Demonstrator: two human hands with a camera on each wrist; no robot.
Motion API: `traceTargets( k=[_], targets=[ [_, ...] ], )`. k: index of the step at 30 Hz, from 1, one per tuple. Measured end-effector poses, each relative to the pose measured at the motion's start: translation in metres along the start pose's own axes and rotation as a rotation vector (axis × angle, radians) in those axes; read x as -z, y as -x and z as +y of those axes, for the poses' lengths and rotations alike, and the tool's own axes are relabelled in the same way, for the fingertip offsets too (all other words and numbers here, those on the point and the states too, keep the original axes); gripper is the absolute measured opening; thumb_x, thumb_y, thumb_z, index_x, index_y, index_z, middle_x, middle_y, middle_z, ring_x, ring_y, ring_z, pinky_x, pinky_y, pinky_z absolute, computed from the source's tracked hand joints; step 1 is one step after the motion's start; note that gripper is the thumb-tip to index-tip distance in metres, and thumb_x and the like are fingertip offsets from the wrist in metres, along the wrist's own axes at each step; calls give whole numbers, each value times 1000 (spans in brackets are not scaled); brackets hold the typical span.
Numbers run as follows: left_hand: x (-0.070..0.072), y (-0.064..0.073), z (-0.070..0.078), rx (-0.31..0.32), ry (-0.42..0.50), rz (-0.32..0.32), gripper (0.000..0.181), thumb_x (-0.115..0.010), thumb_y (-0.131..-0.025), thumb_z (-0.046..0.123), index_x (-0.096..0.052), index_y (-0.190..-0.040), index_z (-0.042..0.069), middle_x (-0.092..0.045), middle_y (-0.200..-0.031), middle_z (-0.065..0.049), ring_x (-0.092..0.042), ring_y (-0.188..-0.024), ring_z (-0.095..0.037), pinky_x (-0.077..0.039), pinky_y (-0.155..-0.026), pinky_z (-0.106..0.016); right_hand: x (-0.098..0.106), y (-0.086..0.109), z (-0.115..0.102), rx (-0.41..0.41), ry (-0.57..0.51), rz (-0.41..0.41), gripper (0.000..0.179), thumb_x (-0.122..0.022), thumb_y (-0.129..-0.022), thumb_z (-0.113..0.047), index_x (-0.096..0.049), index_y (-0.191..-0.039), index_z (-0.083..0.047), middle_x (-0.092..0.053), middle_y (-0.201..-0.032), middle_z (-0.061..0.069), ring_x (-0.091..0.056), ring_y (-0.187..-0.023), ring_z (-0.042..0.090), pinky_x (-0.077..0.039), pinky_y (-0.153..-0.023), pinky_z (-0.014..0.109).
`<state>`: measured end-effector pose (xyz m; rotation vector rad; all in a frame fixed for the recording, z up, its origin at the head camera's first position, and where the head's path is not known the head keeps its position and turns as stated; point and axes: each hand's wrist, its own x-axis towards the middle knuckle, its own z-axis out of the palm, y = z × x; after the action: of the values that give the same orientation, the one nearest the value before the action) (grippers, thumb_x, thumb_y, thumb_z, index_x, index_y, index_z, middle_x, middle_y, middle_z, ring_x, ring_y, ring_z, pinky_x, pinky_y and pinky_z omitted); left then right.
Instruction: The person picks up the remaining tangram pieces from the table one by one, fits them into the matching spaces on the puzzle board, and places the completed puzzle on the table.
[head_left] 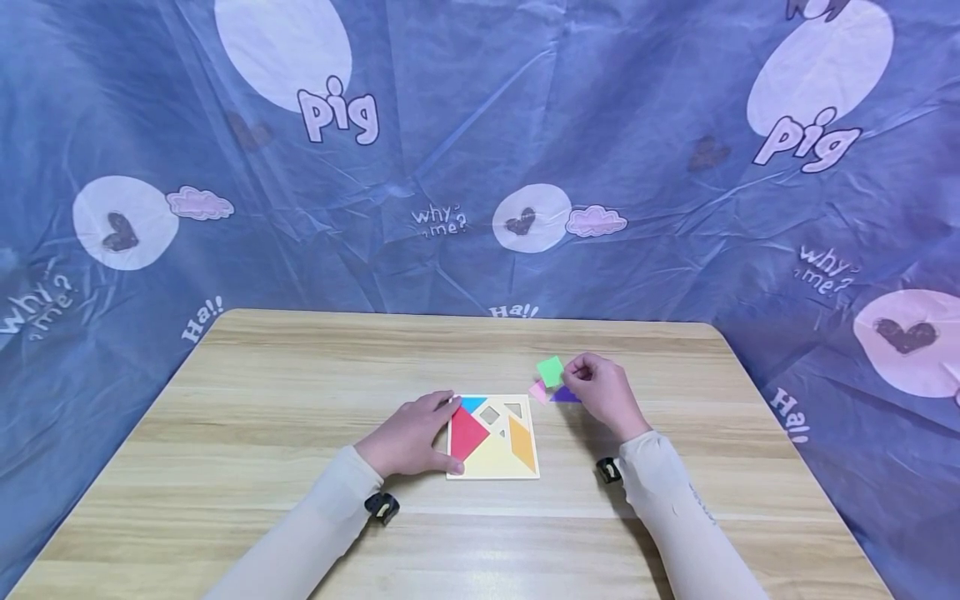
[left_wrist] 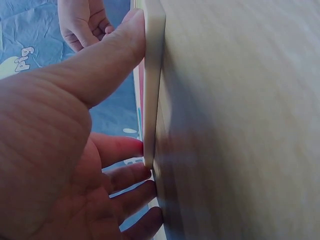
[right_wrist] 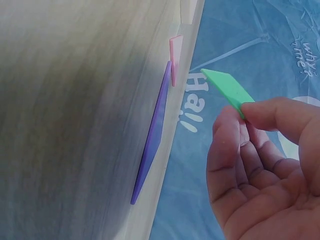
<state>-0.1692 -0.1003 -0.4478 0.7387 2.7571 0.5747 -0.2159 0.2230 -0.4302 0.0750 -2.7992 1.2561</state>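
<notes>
A pale square tangram board [head_left: 495, 477] lies on the table, holding a red piece [head_left: 468, 433], a blue piece [head_left: 471, 403], an orange parallelogram [head_left: 522, 443] and a yellow piece [head_left: 491, 460]. Several cutouts in its upper part show bare. My left hand [head_left: 412, 435] spans the board's left side, thumb near the front corner and index finger at the back corner. Thumb and fingertip of my right hand [head_left: 603, 390] pinch a green square piece [right_wrist: 230, 87] by one corner, raised above the table. Below it lie a pink triangle [head_left: 538, 392] and a purple triangle [head_left: 566, 396], partly overlapped by my hand.
The wood-grain table [head_left: 300, 367] extends around the board on all sides. Behind it and along its sides hangs a blue printed cloth [head_left: 465, 275]. Black wrist bands [head_left: 382, 507] sit at both sleeves.
</notes>
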Motion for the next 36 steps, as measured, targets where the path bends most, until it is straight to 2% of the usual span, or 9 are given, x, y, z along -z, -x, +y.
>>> traceTargets(
  k=[9,20,24,30,36],
  targets=[
    [-2,0,2,18,-1,-1,107,-85,-78,58,-39,-159,4,-36,-164,-14,-38,-148,-36,-36,-119,-51,-1,0,1,-5,0,-12,7,-70,-95,-10,-72,-96,-4,-70,-87,6,-60,-79,17,-50,-71,27],
    [0,1,5,31,-6,-6,107,-86,-78,57,-39,-159,5,-36,-164,-13,-38,-148,-36,-35,-119,-51,-2,3,-1,5,13,-61,11,-69,-97,-15,-73,-97,-6,-72,-90,7,-63,-80,20,-53,-73,32],
    [0,2,6,36,-8,-9,107,-85,-78,57,-38,-160,5,-35,-165,-13,-38,-149,-36,-35,-120,-50,-3,4,-4,0,-10,-67,10,-68,-98,-14,-72,-98,-4,-71,-91,8,-61,-81,19,-51,-73,31],
    [-1,3,7,36,-2,-10,107,-85,-78,57,-38,-159,5,-35,-165,-13,-38,-149,-36,-35,-120,-51,-6,4,-3,16,-58,-67,10,-70,-98,-10,-72,-102,-1,-70,-89,10,-60,-75,15,-53,-65,26],
    [-2,3,8,41,3,-7,107,-85,-78,57,-39,-159,5,-36,-165,-13,-38,-149,-36,-35,-120,-51,-9,6,-5,41,-157,-80,12,-70,-96,-3,-71,-107,1,-69,-88,13,-67,-76,23,-61,-68,32]
  ],
)
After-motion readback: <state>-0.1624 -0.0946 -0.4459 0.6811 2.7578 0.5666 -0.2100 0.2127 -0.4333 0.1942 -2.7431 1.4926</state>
